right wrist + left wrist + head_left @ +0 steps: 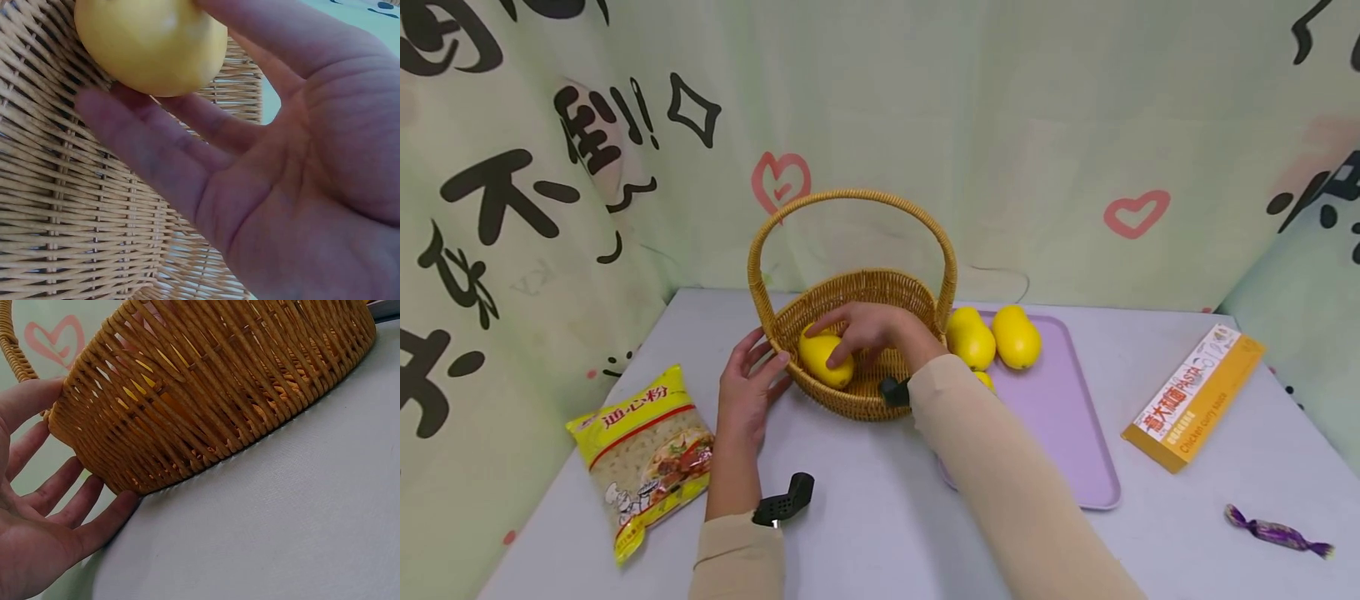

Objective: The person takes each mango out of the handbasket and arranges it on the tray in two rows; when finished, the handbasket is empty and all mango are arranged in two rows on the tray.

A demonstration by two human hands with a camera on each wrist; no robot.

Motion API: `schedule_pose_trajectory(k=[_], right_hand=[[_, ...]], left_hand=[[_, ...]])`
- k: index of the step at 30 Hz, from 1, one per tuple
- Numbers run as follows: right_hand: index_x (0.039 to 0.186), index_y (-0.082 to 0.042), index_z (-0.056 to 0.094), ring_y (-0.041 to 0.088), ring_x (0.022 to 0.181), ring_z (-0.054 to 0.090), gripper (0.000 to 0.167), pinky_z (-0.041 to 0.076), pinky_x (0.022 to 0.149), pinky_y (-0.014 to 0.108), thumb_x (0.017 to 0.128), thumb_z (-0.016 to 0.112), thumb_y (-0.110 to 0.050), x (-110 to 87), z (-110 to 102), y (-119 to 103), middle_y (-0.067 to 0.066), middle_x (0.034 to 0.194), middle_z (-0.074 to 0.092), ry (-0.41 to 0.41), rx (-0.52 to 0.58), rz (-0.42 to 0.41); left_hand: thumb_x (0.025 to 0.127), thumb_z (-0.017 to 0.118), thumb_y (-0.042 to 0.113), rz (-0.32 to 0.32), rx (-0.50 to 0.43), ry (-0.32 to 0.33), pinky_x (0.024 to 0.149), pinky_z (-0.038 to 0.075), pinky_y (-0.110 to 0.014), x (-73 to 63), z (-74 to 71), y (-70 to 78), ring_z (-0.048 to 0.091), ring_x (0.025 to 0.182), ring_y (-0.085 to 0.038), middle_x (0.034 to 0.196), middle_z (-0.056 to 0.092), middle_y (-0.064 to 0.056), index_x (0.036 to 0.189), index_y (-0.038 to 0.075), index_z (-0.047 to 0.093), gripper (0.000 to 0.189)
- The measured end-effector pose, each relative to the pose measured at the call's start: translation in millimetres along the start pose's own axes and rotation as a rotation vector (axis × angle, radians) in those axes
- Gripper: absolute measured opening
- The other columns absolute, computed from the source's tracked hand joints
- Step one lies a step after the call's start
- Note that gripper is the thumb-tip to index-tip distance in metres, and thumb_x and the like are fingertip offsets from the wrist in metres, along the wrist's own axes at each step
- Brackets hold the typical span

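A yellow mango point(826, 360) lies in the left part of a wicker basket point(850, 408). My right hand point(868, 327) reaches in past the arched handle and holds this mango. In the right wrist view, the thumb is on top of the mango point(156, 50), and fingers point(150, 147) pass beneath it. At the basket's left end, my left hand point(748, 387) touches the weave with fairly straight, spread fingers. Its thumb meets the rim by the handle's base, as the left wrist view shows, while the other fingertips point(128, 500) rest lower along the side.
A lilac tray point(1052, 425) stands right of the basket, bearing more yellow mangoes point(1017, 337), one partly hidden by my right arm. On the left lies a yellow pasta bag point(647, 458). A pasta box point(1198, 396) and a purple wrapped candy point(1277, 533) lie at the right.
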State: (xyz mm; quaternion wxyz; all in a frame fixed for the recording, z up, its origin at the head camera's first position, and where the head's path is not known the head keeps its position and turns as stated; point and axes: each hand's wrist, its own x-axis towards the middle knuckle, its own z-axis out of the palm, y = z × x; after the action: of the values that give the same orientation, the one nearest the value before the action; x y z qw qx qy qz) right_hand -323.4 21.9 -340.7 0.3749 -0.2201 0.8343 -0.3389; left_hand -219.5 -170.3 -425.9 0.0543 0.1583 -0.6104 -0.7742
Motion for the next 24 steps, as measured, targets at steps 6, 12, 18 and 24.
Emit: schedule_pose_trajectory(k=[6, 12, 18, 24], right_hand=[[0.145, -0.027, 0.061, 0.028, 0.118, 0.058, 0.059, 0.063, 0.089, 0.039, 0.092, 0.075, -0.007, -0.9, -2, 4, 0.011, 0.147, 0.050, -0.006, 0.047, -0.004], [0.146, -0.027, 0.060, 0.031, 0.127, 0.056, 0.059, 0.062, 0.091, 0.040, 0.092, 0.076, -0.011, -9.3, -10, 5, 0.013, 0.152, 0.049, 0.057, 0.044, -0.045], [0.148, -0.026, 0.059, 0.030, 0.132, 0.051, 0.059, 0.061, 0.094, 0.040, 0.092, 0.077, -0.014, -18.1, -16, 5, 0.013, 0.153, 0.046, 0.127, 0.094, -0.075], [0.146, -0.025, 0.060, 0.029, 0.131, 0.052, 0.059, 0.063, 0.091, 0.041, 0.091, 0.078, -0.011, -30.1, -20, 0, 0.015, 0.154, 0.044, 0.178, 0.183, -0.097]], left_hand=[[0.099, 0.070, 0.013, -0.005, -0.020, -0.002, 0.110, 0.052, -0.042, 0.7, 2.1, -1.1, 0.051, 0.139, -0.022, 0.156, 0.047, -0.006, 0.156, 0.026, 0.044, 0.064], [0.098, 0.071, 0.012, 0.005, -0.014, -0.001, 0.109, 0.053, -0.042, 1.5, 4.3, -1.1, 0.052, 0.138, -0.023, 0.155, 0.048, -0.006, 0.155, 0.026, 0.045, 0.064], [0.098, 0.071, 0.013, 0.002, -0.006, 0.002, 0.110, 0.052, -0.042, 1.3, 2.2, -0.3, 0.051, 0.139, -0.023, 0.157, 0.047, -0.006, 0.155, 0.027, 0.045, 0.064], [0.098, 0.071, 0.012, 0.000, -0.013, 0.005, 0.109, 0.053, -0.041, -0.4, 1.0, 0.4, 0.052, 0.138, -0.022, 0.156, 0.047, -0.006, 0.155, 0.026, 0.045, 0.064]])
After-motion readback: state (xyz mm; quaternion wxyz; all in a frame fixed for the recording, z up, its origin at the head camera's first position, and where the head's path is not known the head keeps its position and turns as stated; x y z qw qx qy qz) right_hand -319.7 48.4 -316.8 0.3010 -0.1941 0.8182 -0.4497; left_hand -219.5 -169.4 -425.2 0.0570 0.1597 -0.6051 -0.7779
